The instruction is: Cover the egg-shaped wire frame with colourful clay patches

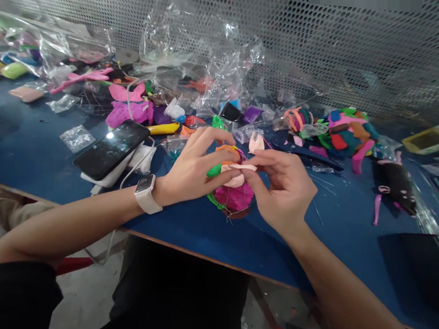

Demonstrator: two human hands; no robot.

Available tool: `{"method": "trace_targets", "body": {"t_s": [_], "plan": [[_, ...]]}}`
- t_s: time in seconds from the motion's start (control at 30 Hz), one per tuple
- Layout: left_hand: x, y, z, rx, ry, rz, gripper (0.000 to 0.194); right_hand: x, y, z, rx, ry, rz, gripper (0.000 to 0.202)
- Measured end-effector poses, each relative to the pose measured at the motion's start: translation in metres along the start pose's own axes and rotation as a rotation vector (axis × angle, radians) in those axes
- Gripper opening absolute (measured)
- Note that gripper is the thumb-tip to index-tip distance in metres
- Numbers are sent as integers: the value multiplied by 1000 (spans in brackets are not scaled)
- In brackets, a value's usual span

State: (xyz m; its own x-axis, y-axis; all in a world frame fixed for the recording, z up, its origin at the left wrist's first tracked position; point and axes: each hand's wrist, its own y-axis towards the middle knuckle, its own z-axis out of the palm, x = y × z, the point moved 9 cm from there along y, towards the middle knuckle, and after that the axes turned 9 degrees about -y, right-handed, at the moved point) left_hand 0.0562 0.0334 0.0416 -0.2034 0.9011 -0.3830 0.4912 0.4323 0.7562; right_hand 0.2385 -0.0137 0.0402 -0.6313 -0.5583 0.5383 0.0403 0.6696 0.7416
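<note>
My left hand (198, 162), with a watch (149, 193) on its wrist, is closed, thumb and forefinger at one end of a pale pink strip of modelling clay (248, 167). The strip's other end is pinched in my right hand (286, 188). Below the fingertips is a multicoloured clay model (235, 199) with magenta, green and orange parts and thin wire over its front. More pale pink clay shows on the model; my fingers hide part of it. A separate pale pink lump (256, 143) lies just behind my right fingertips.
A phone (112, 150) rests on a white block with a cable, left. Behind are crumpled clear wrappers (227, 73), a yellow-handled tool (163, 128) and a pink clay figure (130, 106). A patchwork clay model (349, 131) and black clay figure (396, 185) are right. A person's arm edges in left.
</note>
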Motion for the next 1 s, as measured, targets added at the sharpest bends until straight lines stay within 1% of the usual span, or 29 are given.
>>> {"method": "trace_targets", "body": {"t_s": [0.07, 0.13, 0.2, 0.33, 0.47, 0.53, 0.7, 0.87, 1.0], "plan": [[-1, 0, -1, -17, -10, 19, 18, 1, 2, 0, 4, 20, 3, 20], [-4, 1, -3, -41, -11, 49, 13, 5, 7, 0, 9, 30, -34, 9], [-5, 1, -5, -56, -8, 56, 11, 9, 10, -2, 3, 18, -70, 3], [-1, 2, -2, -3, -12, 1, 18, 5, 9, -2, 4, -1, -51, 5], [-1, 3, 1, 42, -60, 12, 21, -3, 4, 2, 26, 63, 22, 29], [0, 3, 0, 35, -71, -1, 23, -5, 3, 3, 26, 79, 45, 33], [4, 4, -2, 10, -92, -62, 25, -4, 3, 10, 95, 91, 51, 28], [3, 4, -2, -13, -115, -63, 31, -4, 2, 3, 21, 104, 75, 24], [2, 3, 3, 4, -138, -49, 35, -4, 5, -2, -3, 69, 68, 17]]}}
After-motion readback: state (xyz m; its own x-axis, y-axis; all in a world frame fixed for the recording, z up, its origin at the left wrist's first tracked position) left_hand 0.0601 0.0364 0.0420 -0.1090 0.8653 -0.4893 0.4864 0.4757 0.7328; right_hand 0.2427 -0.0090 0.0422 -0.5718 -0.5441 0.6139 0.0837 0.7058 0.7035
